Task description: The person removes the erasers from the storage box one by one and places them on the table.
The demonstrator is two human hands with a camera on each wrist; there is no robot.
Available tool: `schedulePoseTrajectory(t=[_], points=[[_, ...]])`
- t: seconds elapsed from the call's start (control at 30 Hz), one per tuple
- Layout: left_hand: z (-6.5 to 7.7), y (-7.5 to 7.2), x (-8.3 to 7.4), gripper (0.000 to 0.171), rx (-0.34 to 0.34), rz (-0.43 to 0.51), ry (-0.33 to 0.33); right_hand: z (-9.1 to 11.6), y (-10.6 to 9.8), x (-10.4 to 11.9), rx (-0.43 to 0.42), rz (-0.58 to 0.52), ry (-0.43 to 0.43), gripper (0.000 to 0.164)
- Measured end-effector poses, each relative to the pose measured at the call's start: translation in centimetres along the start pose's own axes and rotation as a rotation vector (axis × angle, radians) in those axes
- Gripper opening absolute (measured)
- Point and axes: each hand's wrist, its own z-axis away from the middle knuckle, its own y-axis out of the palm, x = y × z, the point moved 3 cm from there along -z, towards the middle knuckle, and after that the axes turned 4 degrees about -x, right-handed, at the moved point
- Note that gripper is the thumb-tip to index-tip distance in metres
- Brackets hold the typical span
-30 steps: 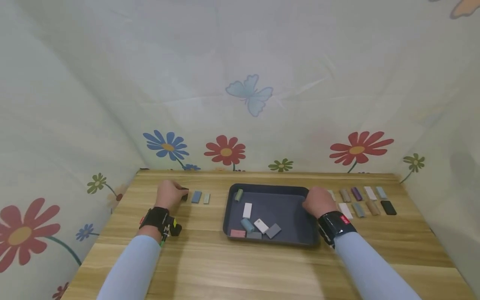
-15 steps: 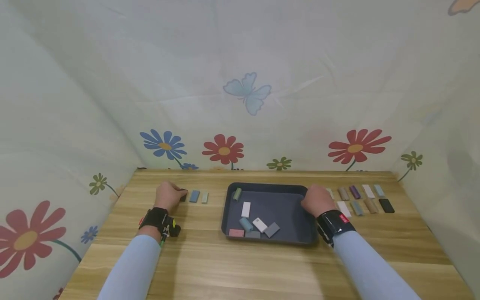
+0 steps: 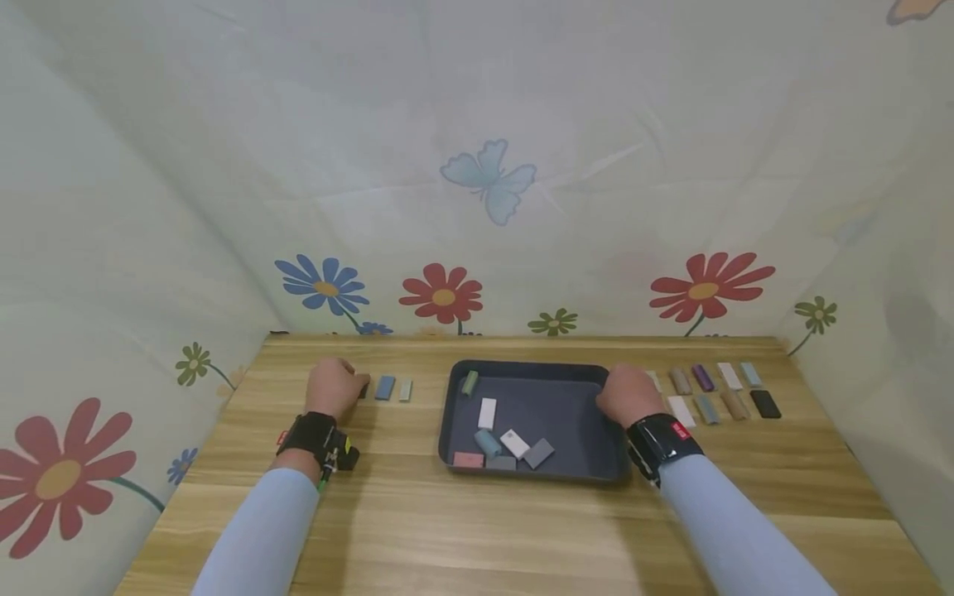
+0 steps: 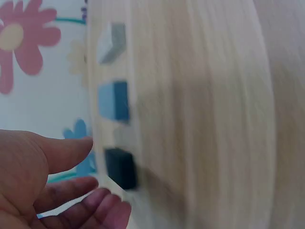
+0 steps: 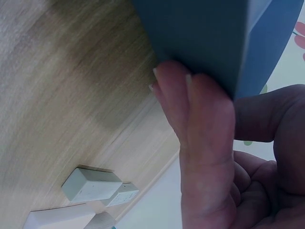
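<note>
Evidently, we were partway through setting out blocks: ordered rows flanked the tray and a loose scatter lay within it, so we judged the outer blocks as placed and the inner ones as outstanding. The wooden table (image 3: 477, 538) supported the dark tray (image 3: 570, 414) near its middle. We held the tray's right wall in the right hand (image 3: 629, 396), a finger against its outer face and the thumb on the opposite side, thumb tip hidden. We kept the left hand (image 3: 333, 389) unclosed, well apart from the tray on its left, thumb and fingers spread with nothing pinched.

To the right of the right hand, we counted nine right-side blocks (image 3: 703, 378) in two rows, one partly covered by that hand. Inside the tray, to the left of the right hand, we counted seven: two white blocks (image 3: 487, 413), two grey blocks (image 3: 539, 454), a pink block (image 3: 468, 459), a rounded blue block (image 3: 488, 443) and a green block (image 3: 469, 382).

Between the left hand and the tray, we had a row of three. The black block (image 4: 121, 169) stood just beyond the left fingertips; we could not tell whether any touched it. Next came the flat blue block (image 4: 114, 101), then the small pale-green block (image 4: 112, 42), nearest the tray.
</note>
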Motion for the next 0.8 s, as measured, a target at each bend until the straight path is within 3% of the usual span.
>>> schedulePoseTrajectory(t=[0.2, 0.33, 0.43, 0.57, 0.8], points=[[0.9, -1.0, -4.2, 0.047, -0.025, -0.014, 0.056, -0.3, 0.0, 0.1, -0.014, 0.009, -0.018, 0.011], [1.7, -1.0, -7.9, 0.048, -0.073, 0.017, 0.166, -0.3, 0.0, 0.1, -0.021, 0.005, -0.028, 0.011], [3.1, -0.7, -11.0, 0.047, -0.073, 0.019, 0.256, -0.3, 0.0, 0.2, -0.022, 0.000, -0.028, 0.011], [5.8, 0.3, -15.1, 0.044, 0.000, 0.013, 0.334, -0.2, 0.0, 0.2, -0.020, 0.001, -0.023, 0.011], [11.0, 3.8, -20.0, 0.047, 0.255, -0.040, 0.504, -0.1, 0.1, 0.0, -0.008, 0.007, -0.006, 0.011]])
